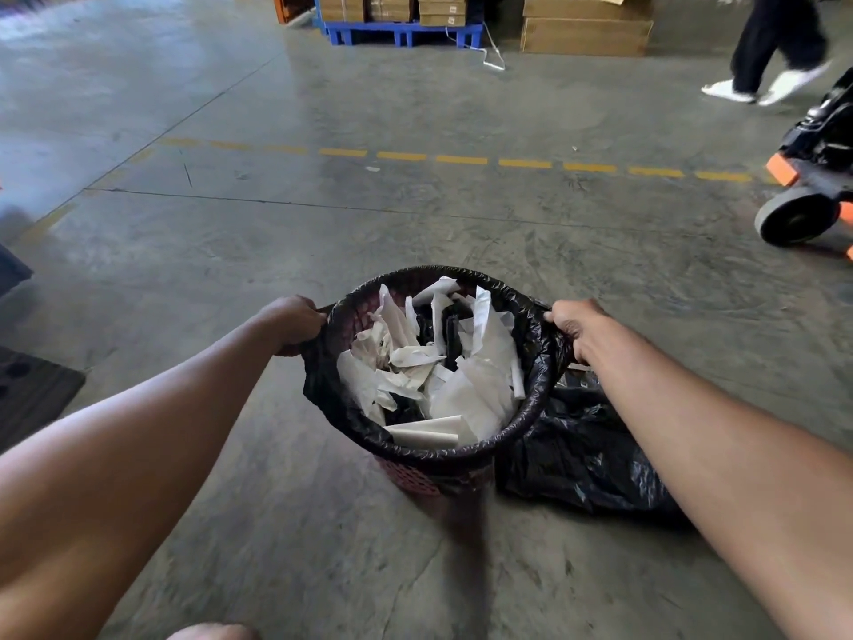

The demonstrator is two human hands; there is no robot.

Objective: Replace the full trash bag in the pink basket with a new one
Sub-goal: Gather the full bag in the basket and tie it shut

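A concrete floor (231, 251) spreads out, crossed by a dashed yellow line (461, 159). At the far side a blue pallet (401, 33) carries cardboard boxes (586, 30), with more boxes stacked to its right. Far right, a person (775, 48) in dark trousers and white shoes walks past, and nearer on the right edge stands an orange and black pallet truck (812, 177). A dark mat (32, 390) lies at the left edge. Nothing stands between the hands and the basket.

The pink basket (415, 478) stands on the floor near the middle, lined with a black bag (323, 385) full of white paper (461, 385). A second black bag (586, 459) lies crumpled on the floor, touching the basket's right side.

The left hand (293, 323) is closed in a fist on the bag's edge at the left of the rim. The right hand (577, 323) is closed likewise on the bag's edge at the right of the rim. The basket sits between the two grips.
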